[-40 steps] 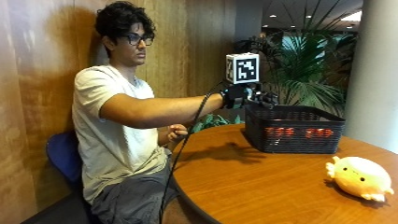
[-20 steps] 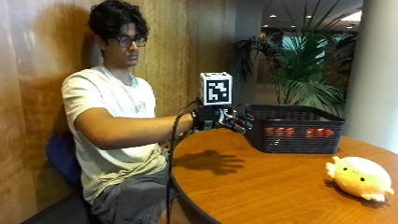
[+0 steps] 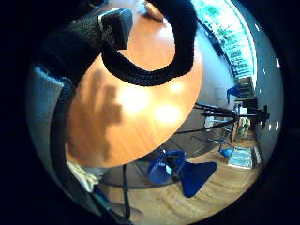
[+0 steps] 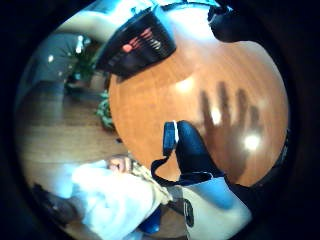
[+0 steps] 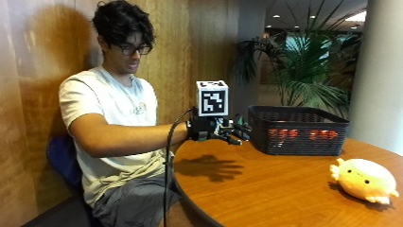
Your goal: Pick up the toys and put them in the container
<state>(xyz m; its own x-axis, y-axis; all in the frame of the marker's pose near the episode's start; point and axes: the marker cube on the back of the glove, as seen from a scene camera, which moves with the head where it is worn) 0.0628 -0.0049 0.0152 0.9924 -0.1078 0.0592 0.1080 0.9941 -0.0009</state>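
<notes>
Above the table [image 5: 264,189], gloved right hand [image 5: 217,130] hovers, fingers [image 5: 238,135] spread; basket [image 5: 299,130] and plush toy [image 5: 364,179] beyond.

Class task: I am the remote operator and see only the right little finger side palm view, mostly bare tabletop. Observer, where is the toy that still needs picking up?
Observer: The yellow plush toy lies on the round wooden table, apart from the gloved right hand.
Operator: Where is the container?
Observer: The black basket stands on the table just beyond the hand; red shapes show through its mesh.
Operator: Is the hand holding anything?
Observer: No. Its fingers are spread above the table, and its shadow shows them apart.
</notes>
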